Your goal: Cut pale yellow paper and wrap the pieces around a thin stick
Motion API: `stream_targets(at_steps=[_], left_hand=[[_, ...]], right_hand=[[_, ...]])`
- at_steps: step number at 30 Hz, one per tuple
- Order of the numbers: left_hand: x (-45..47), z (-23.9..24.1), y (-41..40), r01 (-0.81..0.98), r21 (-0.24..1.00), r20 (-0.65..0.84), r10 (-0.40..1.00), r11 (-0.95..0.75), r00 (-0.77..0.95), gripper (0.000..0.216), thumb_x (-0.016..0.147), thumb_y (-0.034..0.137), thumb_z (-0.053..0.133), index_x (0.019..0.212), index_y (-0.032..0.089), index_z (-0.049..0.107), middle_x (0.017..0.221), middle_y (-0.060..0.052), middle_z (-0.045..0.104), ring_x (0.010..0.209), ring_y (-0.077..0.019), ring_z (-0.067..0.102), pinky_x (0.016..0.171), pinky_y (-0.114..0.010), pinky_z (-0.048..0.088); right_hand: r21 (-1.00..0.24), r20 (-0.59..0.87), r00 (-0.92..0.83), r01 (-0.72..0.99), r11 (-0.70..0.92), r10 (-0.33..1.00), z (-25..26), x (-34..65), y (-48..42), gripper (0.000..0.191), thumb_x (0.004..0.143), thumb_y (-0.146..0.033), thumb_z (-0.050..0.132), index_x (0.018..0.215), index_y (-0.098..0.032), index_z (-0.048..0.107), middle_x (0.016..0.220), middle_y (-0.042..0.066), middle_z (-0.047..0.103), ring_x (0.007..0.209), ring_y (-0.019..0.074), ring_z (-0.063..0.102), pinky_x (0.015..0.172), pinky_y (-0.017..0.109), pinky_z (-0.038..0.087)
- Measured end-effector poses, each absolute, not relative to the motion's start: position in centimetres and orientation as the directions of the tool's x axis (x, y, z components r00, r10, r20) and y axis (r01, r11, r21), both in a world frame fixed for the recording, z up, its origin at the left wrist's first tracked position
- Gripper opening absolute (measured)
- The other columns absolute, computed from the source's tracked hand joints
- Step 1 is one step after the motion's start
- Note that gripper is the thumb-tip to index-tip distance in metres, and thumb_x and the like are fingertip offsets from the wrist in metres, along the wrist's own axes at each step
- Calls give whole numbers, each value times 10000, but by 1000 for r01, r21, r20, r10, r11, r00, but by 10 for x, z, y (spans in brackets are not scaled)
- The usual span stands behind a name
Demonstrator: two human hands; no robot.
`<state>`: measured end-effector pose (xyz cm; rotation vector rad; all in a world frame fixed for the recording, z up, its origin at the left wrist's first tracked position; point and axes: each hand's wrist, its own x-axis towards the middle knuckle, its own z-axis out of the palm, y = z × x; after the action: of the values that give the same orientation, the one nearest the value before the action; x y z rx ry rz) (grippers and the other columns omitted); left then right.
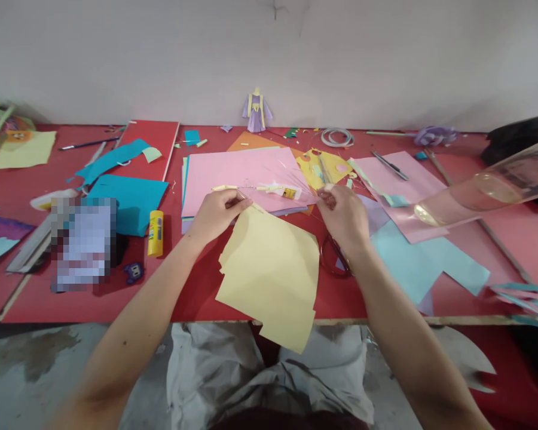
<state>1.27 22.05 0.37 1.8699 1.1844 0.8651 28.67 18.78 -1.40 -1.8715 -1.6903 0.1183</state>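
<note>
My left hand [217, 214] is closed in a pinch at the far left corner of a pale yellow paper sheet [271, 275] that hangs over the table's front edge. My right hand [343, 216] is closed too, pinching something thin near the sheet's far right side; I cannot make out what it is. Just beyond my hands a small white glue bottle [283, 190] lies on a pink sheet [242, 176]. Scissors [334, 257] lie partly under my right wrist.
A yellow glue stick [155, 233] and teal paper [128, 203] lie left. Pink paper [397, 191] and light blue paper [424, 263] lie right, near a clear plastic roll [484, 191]. A purple paper doll [256, 111] stands at the wall. The red table [94, 298] holds scattered scraps.
</note>
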Motion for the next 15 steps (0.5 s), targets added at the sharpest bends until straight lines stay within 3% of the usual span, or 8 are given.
stream_targets(at_steps=[4, 8, 11, 15], left_hand=[[13, 4, 221, 416, 856, 160, 923, -306, 351, 268, 880, 395, 617, 729, 175, 642, 758, -25, 653, 650, -117, 551, 604, -240, 411], [14, 4, 220, 443, 840, 153, 920, -313, 360, 270, 885, 401, 611, 737, 177, 647, 740, -16, 642, 624, -112, 528, 600, -248, 395], [15, 5, 219, 458, 828, 153, 916, -324, 371, 279, 891, 406, 605, 731, 180, 640, 727, -10, 635, 639, -118, 526, 614, -254, 390], [16, 6, 218, 458, 835, 138, 922, -304, 361, 272, 888, 393, 616, 720, 178, 626, 735, -4, 635, 653, -119, 531, 637, -258, 399]], right_hand=[[-339, 211, 254, 925, -173, 944, -11, 290, 187, 196, 865, -322, 614, 1019, -201, 628, 1018, 150, 651, 874, 326, 618, 686, 431, 446], [-299, 98, 216, 937, -178, 971, -9, 288, 186, 262, 858, -382, 632, 1060, -217, 617, 975, 115, 653, 869, 308, 619, 674, 394, 435], [-327, 118, 215, 930, -167, 970, -8, 288, 186, 224, 918, -361, 542, 1057, -210, 633, 1025, 129, 677, 891, 297, 634, 703, 385, 449], [-418, 255, 255, 899, -131, 933, -8, 294, 187, 251, 938, -227, 434, 1054, -216, 656, 1108, 105, 708, 948, 279, 658, 776, 375, 471]])
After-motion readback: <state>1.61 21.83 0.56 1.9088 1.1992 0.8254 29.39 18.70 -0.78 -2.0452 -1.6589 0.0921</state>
